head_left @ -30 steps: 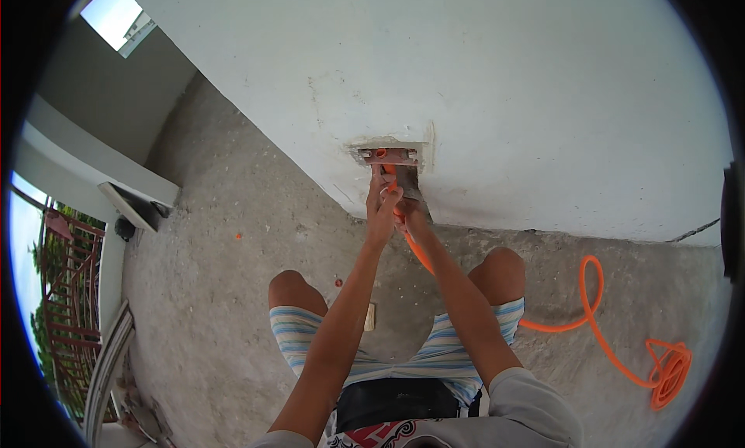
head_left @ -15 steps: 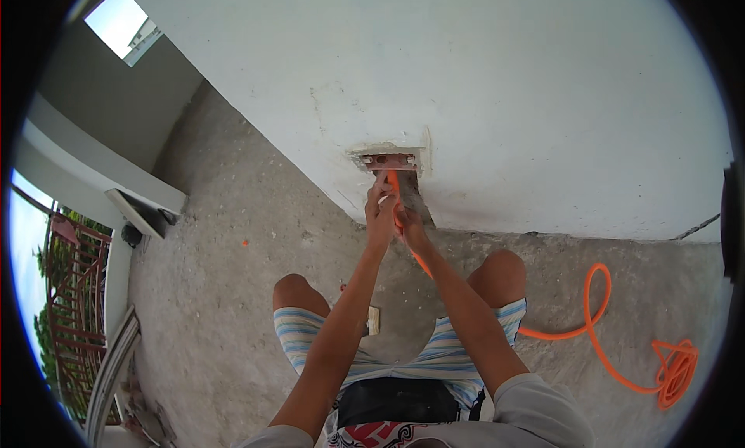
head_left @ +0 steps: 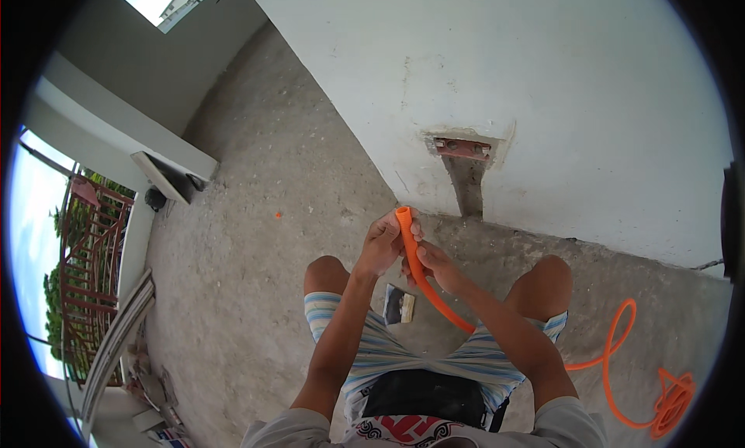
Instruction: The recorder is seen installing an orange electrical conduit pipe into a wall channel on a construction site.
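An orange flexible conduit (head_left: 445, 310) rises between my knees, its open end pointing up and away from me. My left hand (head_left: 380, 245) is closed round it just below that end. A little lower, my right hand (head_left: 436, 265) grips the same conduit, fingers partly hidden behind it. Beyond my hands, a reddish-brown electrical box (head_left: 464, 148) is sunk in the white wall. From the box a rough channel (head_left: 468, 187) runs down to the floor. The conduit's end is apart from both.
More of the conduit lies looped at my right, ending in a coil (head_left: 672, 406). A small black and pale block-like object (head_left: 399, 304) sits on the concrete floor between my legs. A panel (head_left: 161, 178) leans by the low wall at left, near a reddish railing (head_left: 93, 277).
Both hands have drawn the conduit's end back from the wall box toward me, and it now stands free. The view has shifted left, so the box appears further right.
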Available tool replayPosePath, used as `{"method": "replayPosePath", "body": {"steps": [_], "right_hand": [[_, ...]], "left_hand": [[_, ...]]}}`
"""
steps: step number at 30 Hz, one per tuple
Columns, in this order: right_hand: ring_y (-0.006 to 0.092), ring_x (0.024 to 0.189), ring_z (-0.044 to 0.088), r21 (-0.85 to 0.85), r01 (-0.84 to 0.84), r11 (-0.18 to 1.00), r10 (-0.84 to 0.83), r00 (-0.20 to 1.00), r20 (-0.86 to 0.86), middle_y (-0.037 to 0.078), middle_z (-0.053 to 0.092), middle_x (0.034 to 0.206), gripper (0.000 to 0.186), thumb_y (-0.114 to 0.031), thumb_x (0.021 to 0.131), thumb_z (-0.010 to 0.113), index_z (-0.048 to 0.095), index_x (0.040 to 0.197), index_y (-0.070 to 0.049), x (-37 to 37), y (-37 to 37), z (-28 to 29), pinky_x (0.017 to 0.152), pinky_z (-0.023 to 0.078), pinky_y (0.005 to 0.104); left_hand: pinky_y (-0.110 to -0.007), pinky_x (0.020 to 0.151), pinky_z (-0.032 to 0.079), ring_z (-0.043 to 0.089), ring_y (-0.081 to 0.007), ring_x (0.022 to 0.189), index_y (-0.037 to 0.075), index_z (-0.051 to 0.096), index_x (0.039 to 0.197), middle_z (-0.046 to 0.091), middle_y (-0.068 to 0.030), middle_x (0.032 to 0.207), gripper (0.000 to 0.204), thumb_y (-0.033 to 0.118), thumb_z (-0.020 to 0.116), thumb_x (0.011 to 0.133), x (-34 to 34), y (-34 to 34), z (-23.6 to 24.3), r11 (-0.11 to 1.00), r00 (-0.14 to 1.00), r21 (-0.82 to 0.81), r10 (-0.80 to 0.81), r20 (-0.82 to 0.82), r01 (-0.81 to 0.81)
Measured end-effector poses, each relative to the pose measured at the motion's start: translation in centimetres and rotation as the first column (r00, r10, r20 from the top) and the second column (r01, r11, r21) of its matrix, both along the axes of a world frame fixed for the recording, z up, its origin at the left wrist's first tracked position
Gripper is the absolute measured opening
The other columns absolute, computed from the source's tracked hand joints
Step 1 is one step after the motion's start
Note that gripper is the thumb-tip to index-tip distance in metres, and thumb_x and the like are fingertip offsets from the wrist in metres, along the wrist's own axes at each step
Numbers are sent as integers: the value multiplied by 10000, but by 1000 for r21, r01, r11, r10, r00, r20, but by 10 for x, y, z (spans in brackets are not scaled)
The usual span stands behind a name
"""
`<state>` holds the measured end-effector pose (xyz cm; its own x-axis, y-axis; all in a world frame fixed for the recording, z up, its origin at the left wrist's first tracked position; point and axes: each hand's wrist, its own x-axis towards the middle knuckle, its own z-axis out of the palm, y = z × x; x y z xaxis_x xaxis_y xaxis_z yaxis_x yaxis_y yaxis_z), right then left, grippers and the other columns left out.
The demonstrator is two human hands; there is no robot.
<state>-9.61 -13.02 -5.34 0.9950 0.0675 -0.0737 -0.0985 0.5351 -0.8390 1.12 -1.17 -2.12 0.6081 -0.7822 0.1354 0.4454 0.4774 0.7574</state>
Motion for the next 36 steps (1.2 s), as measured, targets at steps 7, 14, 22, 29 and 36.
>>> {"method": "replayPosePath", "body": {"steps": [7, 14, 22, 29, 36], "right_hand": [[77, 479, 357, 58, -95, 994, 88, 989, 116, 5, 436, 623, 619, -659, 923, 359, 471, 796, -64, -2, 11, 23, 459, 310, 228], [65, 476, 298, 63, -110, 992, 103, 990, 100, -29, 368, 565, 629, -657, 929, 343, 458, 739, -68, -4, 15, 21, 442, 238, 232], [67, 473, 282, 119, -108, 987, 102, 993, 56, -37, 336, 562, 622, -659, 925, 359, 444, 719, -78, -10, 11, 18, 435, 227, 235], [73, 452, 291, 160, -118, 980, 108, 992, 69, -33, 331, 554, 631, -668, 920, 360, 431, 695, -82, -8, 3, 16, 419, 235, 235], [75, 439, 285, 278, -195, 940, 199, 980, 16, -26, 333, 544, 632, -703, 894, 372, 425, 717, -99, -4, -12, 8, 432, 255, 229]], "left_hand": [[-368, 921, 443, 552, -220, 973, -3, 532, 1173, 563, -98, 1012, 460, 403, 524, 957, 0, 7, 16, 963, 981, -188, -183, 64, 192], [-392, 940, 417, 542, -248, 998, 7, 566, 1066, 582, -120, 979, 433, 414, 584, 920, -5, 7, 14, 972, 994, -208, -107, 33, 111], [-457, 908, 442, 558, -276, 981, 24, 609, 1019, 595, -108, 1015, 406, 412, 621, 898, -13, -1, 12, 987, 1000, -163, 15, 21, -12], [-396, 828, 461, 551, -224, 921, 18, 580, 1028, 594, -96, 935, 440, 435, 622, 892, -6, -12, 4, 956, 994, -274, -100, 39, 107], [-368, 800, 440, 530, -190, 865, 59, 557, 1034, 587, -49, 954, 408, 422, 650, 874, -5, -29, -3, 955, 983, -296, -62, -172, 9]]}}
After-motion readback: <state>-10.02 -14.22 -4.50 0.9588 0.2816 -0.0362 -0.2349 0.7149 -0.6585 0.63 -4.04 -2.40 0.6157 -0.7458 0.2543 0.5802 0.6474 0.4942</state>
